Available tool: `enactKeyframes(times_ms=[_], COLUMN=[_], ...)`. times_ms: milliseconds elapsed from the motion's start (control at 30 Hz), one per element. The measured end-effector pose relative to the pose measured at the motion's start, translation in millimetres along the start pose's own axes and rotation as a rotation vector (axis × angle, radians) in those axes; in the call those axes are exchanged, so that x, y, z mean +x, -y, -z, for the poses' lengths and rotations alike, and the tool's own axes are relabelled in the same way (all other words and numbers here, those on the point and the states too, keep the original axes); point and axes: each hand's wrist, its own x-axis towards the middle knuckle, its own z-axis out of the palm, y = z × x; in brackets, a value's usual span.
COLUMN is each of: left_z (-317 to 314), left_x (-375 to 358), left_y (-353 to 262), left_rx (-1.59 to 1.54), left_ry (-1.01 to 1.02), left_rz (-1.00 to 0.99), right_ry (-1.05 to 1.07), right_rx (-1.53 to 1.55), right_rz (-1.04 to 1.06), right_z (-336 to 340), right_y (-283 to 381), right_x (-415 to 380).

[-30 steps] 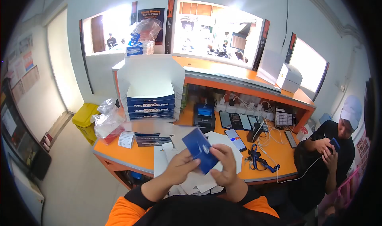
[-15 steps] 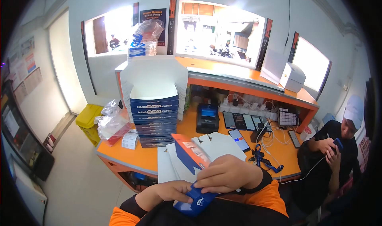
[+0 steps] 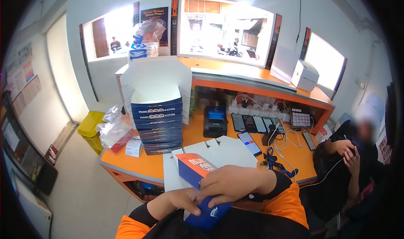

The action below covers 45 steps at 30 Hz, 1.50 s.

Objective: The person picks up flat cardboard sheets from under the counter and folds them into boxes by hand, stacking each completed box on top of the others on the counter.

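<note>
A blue and orange cardboard food box (image 3: pixel 195 167), partly folded, is held in front of my body. My left hand (image 3: pixel 179 200) pinches its lower blue side near the edge, thumb on top. My right hand (image 3: pixel 229 183) grips the middle of the box from above, its fingers bent over the fold. White lettering shows on the orange face. Beneath and behind the box lie flat white cardboard blanks (image 3: pixel 229 148). To the left rises a stack of formed blue boxes (image 3: pixel 158 127), nested with their white lids raised. The undersides of my fingers are hidden.
On the orange desk (image 3: pixel 126 161) are a card terminal (image 3: pixel 215 121), several phones (image 3: pixel 249 144), cables and a blue lanyard (image 3: pixel 275 161). A plastic bag (image 3: pixel 113 127) sits at the left end. A seated person (image 3: pixel 349 154) holds a phone at right. A yellow bin (image 3: pixel 89 123) stands left.
The box's orange panel has turned, showing more of its lettering. Both hands keep hold of the box, with slight finger shifts. The view has swung a little to the right.
</note>
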Motion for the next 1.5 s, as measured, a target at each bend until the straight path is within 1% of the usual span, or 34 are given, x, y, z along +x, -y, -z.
enactKeyframes(times_ms=[33,100,133,233,267,367,433,467,500,567,600,633,667,700,767,867,900,933,1000,1033,1100,1133,1200,1233,1267,1300,1333,1367,1400,1433,1500], left_z=[-4.9,-18.7,-9.7,-3.5,-3.4,-10.8,-4.7,1.2,13.2,55.6,52.7,45.3,33.6,18.5,-17.7,-44.6,-28.9,-22.5,-14.5,-13.1,-11.1,-2.3,1.8,4.6,9.9,10.4,10.6,10.0,7.4,10.0,18.8], left_x=[1.2,6.4,4.2,6.1,9.6,13.9,11.5,8.7,3.0,-26.1,-26.1,-25.8,-25.5,-25.6,-25.1,-20.3,-24.4,-20.7,-11.4,-2.2,22.1,28.3,42.4,46.5,47.2,48.1,49.5,50.8,50.7,50.1,47.3], left_y=[-7.8,-35.3,-28.0,-33.1,-34.2,-41.0,-38.9,-36.6,-35.5,-18.6,-22.2,-31.8,-44.9,-60.2,-89.6,-102.8,-89.5,-84.2,-78.6,-78.7,-80.3,-75.4,-74.8,-74.9,-73.5,-77.0,-81.6,-86.2,-91.6,-89.7,-86.1], left_rx=[-0.190,-0.527,-0.588,-0.451,-0.462,-0.434,-0.361,-0.326,-0.217,0.162,0.148,0.137,0.125,0.113,0.087,0.418,0.589,0.609,0.654,0.577,0.415,0.246,-0.005,-0.130,-0.167,-0.235,-0.304,-0.374,-0.377,-0.393,-0.422], left_ry=[0.008,0.015,0.103,-0.025,0.021,0.009,-0.064,-0.101,-0.028,-0.063,-0.154,-0.244,-0.336,-0.428,-0.615,-0.996,-0.986,-1.021,-1.092,-1.156,-1.277,-1.229,-1.244,-1.246,-1.182,-1.161,-1.139,-1.115,-1.054,-1.049,-1.042], left_rz=[0.011,-0.158,-0.172,-0.015,-0.016,0.063,0.043,0.034,-0.050,-0.249,-0.332,-0.417,-0.502,-0.586,-0.750,-0.683,-0.681,-0.683,-0.688,-0.731,-0.815,-0.843,-0.837,-0.832,-0.826,-0.804,-0.781,-0.757,-0.772,-0.776,-0.784], right_ry=[-0.012,-0.034,0.042,-0.048,-0.049,-0.058,-0.072,-0.173,-0.274,-0.497,-0.691,-0.840,-1.046,-1.084,-1.135,-1.180,-1.195,-1.158,-1.240,-1.246,-1.026,-0.955,-0.809,-0.857,-0.905,-0.952,-1.017,-1.066,-1.114,-1.161,-1.096], right_rx=[-0.041,-0.124,-0.105,-0.173,-0.175,-0.187,-0.193,-0.185,-0.175,-0.110,-0.050,0.353,0.718,0.901,1.001,1.004,0.991,1.032,0.325,-0.029,-0.133,-0.206,-0.348,-0.430,-0.511,-0.594,-0.615,-0.654,-0.692,-0.732,-0.668], right_rz=[-0.018,-0.052,-0.174,-0.218,-0.213,-0.213,-0.235,-0.227,-0.219,-0.180,-0.208,-0.202,-0.146,-0.148,-0.342,-0.448,-0.482,-0.604,-0.672,-0.682,-0.419,-0.404,-0.375,-0.365,-0.355,-0.343,-0.307,-0.244,-0.179,-0.111,0.032], right_z=[3.4,12.4,16.7,15.4,14.3,11.4,9.2,10.0,12.5,21.6,18.5,12.1,-0.6,0.7,-17.2,-28.4,-30.6,-31.9,-39.7,-45.9,-59.3,-69.8,-86.9,-90.7,-95.2,-98.4,-99.4,-99.1,-98.2,-96.9,-85.2], right_y=[1.3,5.3,10.9,8.1,8.2,8.2,7.3,5.8,3.1,-7.7,-19.9,-39.3,-54.8,-56.7,-75.5,-87.0,-90.2,-95.6,-89.8,-84.5,-52.1,-46.9,-39.6,-44.5,-56.1,-67.0,-74.5,-79.1,-83.0,-84.4,-73.8], right_x=[-3.9,-10.1,-10.7,-15.0,-16.2,-19.1,-20.9,-22.8,-26.3,-38.5,-53.0,-64.8,-67.7,-62.3,-65.1,-57.0,-56.6,-59.0,-48.1,-39.0,-21.6,-12.6,2.2,5.9,8.7,10.7,11.8,11.8,11.8,11.9,4.0])
